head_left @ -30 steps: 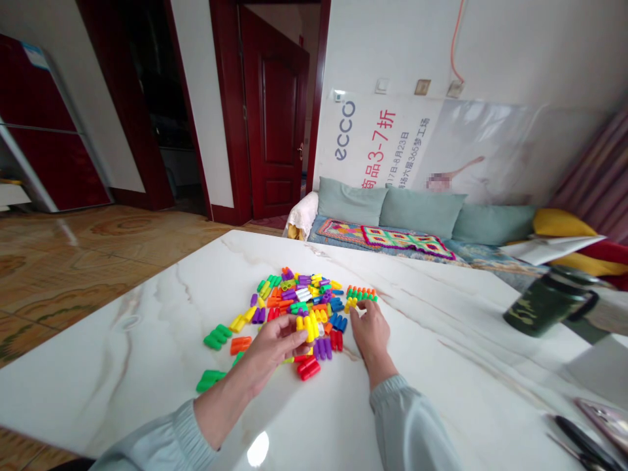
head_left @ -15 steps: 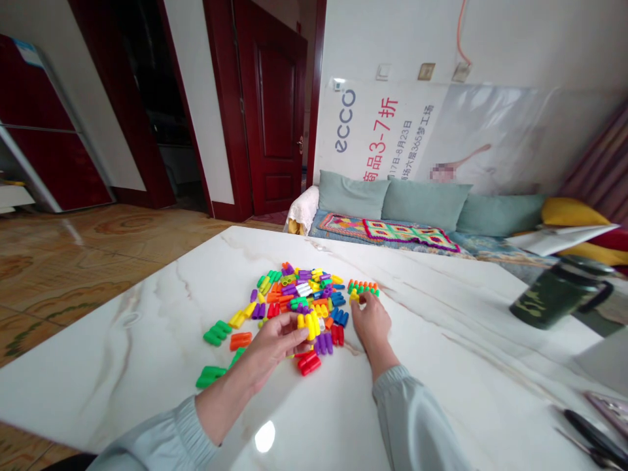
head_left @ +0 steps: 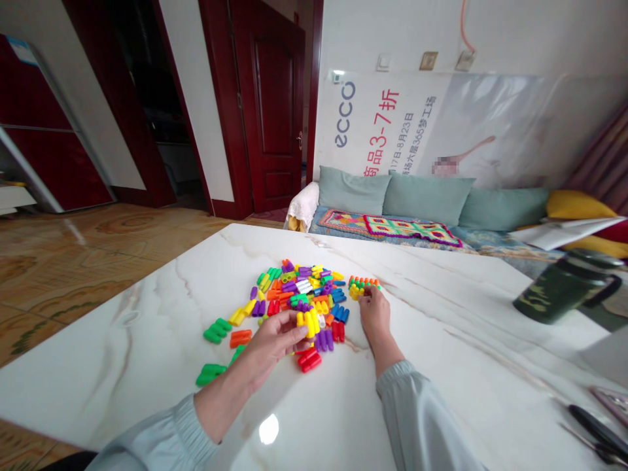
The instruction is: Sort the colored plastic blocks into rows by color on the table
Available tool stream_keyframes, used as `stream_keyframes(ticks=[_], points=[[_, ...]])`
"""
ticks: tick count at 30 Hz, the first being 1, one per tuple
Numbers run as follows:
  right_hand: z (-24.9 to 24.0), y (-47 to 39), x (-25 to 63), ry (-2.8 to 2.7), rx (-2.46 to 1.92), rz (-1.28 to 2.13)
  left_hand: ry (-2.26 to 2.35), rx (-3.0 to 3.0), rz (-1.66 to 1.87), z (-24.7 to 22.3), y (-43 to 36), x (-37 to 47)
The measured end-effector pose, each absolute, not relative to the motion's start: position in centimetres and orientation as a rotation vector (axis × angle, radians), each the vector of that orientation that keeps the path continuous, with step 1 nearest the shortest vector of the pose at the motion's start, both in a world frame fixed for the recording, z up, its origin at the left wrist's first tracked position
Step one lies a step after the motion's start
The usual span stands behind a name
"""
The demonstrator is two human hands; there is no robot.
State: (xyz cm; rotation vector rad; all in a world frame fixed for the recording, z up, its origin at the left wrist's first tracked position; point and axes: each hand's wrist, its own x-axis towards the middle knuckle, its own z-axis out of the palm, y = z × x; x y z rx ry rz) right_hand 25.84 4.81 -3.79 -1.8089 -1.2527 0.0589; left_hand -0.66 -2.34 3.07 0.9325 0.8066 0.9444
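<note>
The right hand (head_left: 376,314), at one o'clock, has brought the yellow piece (head_left: 355,292) in closer to the near side of the orange-green row (head_left: 364,282), so yellow now appears to border the green; its fingers are nearly together at that piece, though I cannot tell whether they grip it. The left hand (head_left: 272,340), near twelve o'clock, still pinches the yellow blocks (head_left: 308,323) between thumb and fingers, over the near edge of the loose pile (head_left: 298,299).

Glossy, smooth plastic for the yellow toy piece (head_left: 308,323) and the red toy piece (head_left: 309,360); polished, marble-look tabletop (head_left: 161,373); soft, matt cloth cushions (head_left: 426,198); shiny, dark red door (head_left: 275,104)
</note>
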Motion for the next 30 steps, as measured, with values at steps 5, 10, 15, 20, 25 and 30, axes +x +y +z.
stream_keyframes(ticks=[5, 10, 15, 20, 25, 30], points=[[-3.2, 3.9, 25.8, -1.164, -1.7, -0.012, 0.796, 0.935, 0.934, 3.2, -2.5, -0.5], [-1.0, 1.5, 22.9, -1.189, -1.46, 0.292, 0.794, 0.932, 0.947, 3.4, -2.3, -0.7], [0.4, -1.3, 18.3, -1.444, -1.058, 1.064, 0.774, 0.975, 0.987, 3.4, -2.0, -1.0], [0.5, -2.5, 16.0, -1.491, -0.963, 0.952, 0.898, 1.171, 1.0, 3.2, -1.6, -1.0], [0.4, -1.3, 19.0, -1.445, -1.023, 0.708, 0.963, 1.306, 1.078, 2.9, -1.1, -1.2], [-0.8, -0.4, 26.5, -1.182, -1.747, -0.012, 0.966, 1.297, 1.078, 3.2, -0.9, -1.5]])
